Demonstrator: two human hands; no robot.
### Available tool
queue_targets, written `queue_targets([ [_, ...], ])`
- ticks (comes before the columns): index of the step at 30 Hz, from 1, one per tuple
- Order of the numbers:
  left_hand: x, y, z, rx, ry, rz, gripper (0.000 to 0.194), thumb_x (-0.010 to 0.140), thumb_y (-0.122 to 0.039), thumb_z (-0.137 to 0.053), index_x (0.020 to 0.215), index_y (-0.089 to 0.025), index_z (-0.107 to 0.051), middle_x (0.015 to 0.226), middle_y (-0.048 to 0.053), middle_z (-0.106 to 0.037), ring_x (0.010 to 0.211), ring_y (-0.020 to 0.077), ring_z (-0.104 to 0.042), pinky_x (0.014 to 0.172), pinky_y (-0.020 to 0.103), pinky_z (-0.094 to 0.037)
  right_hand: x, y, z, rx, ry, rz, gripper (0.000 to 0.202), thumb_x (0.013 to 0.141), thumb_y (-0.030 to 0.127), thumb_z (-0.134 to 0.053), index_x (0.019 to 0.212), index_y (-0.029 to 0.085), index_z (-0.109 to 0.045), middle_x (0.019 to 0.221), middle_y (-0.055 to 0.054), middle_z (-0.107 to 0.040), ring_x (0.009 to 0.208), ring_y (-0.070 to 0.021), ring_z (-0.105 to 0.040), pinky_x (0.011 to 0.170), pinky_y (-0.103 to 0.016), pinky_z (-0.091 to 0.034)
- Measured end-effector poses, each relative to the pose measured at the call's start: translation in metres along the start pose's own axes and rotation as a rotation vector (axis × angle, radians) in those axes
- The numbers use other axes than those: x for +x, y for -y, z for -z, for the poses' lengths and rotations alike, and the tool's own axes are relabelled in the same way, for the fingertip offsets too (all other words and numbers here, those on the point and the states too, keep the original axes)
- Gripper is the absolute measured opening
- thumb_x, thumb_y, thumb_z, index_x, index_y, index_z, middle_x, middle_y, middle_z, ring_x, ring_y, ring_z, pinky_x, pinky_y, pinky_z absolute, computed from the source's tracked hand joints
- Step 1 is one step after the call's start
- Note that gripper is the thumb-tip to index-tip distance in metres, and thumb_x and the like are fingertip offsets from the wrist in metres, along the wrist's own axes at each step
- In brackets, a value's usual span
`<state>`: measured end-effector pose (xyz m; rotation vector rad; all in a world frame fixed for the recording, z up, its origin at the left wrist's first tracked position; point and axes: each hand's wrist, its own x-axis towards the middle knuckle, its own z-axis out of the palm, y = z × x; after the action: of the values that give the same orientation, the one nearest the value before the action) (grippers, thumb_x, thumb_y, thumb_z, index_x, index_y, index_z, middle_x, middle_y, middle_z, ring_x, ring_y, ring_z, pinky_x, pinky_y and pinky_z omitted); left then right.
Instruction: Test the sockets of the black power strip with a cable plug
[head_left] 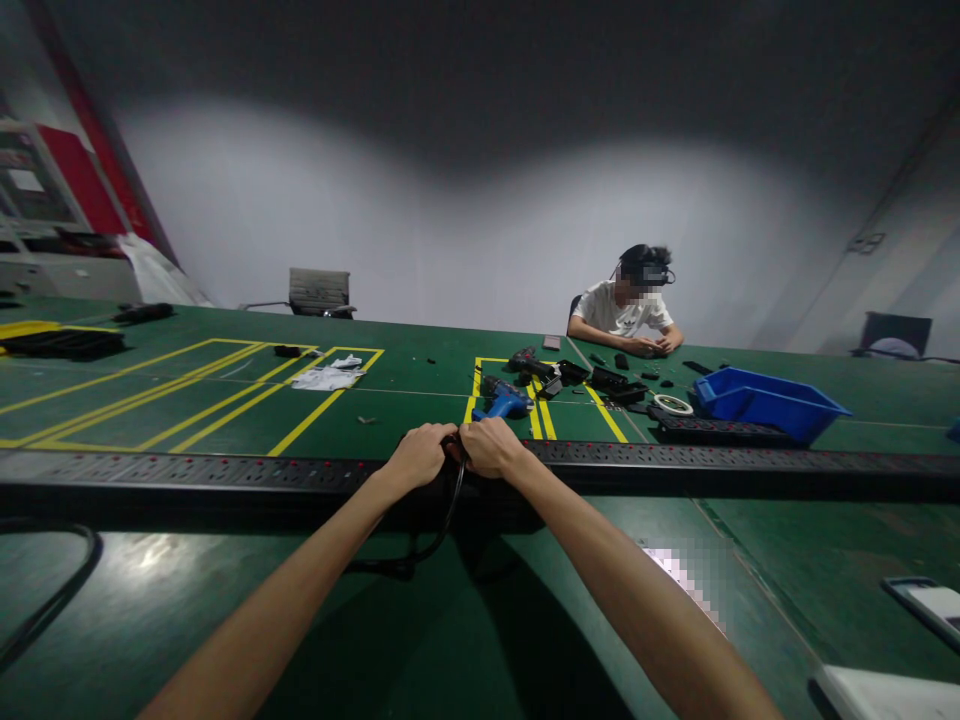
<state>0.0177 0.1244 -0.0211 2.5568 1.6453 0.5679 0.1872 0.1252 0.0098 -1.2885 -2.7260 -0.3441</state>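
Observation:
My left hand (418, 456) and my right hand (491, 447) meet at the middle of a long black power strip (247, 482) lying across the table. Both are closed, with fingers wrapped round a black cable (453, 508) between them. From the hands the cable loops down in front of the strip to the left. What exactly sits between my fingertips is hidden. The strip's top carries rows of sockets with small red marks. Just beyond my right hand lies a blue power drill (504, 400).
Black parts (611, 380), a tape roll (673, 405) and a blue bin (765, 400) lie beyond the strip at right. A person (630, 310) sits across the green table (420, 400). White gloves (330, 375) lie left, a thick cable (67, 590) near left, a phone (930, 600) near right.

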Motion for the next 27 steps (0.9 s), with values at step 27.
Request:
queue_targets([
  [27,-0.001,-0.002,0.0,-0.064,0.003,0.05,0.041,0.086,-0.011,-0.036,0.112,-0.026,-0.063,0.109,0.004,-0.068,0.101,0.0195,-0.06,0.089,0.03,-0.043,-0.026,-0.015,-0.015,0.392,-0.075,-0.011,0.03,0.091,0.026,-0.049,0.12,0.017,-0.053,0.11,-0.009,-0.061,0.101,-0.0196,-0.055,0.086,-0.029,-0.04],
])
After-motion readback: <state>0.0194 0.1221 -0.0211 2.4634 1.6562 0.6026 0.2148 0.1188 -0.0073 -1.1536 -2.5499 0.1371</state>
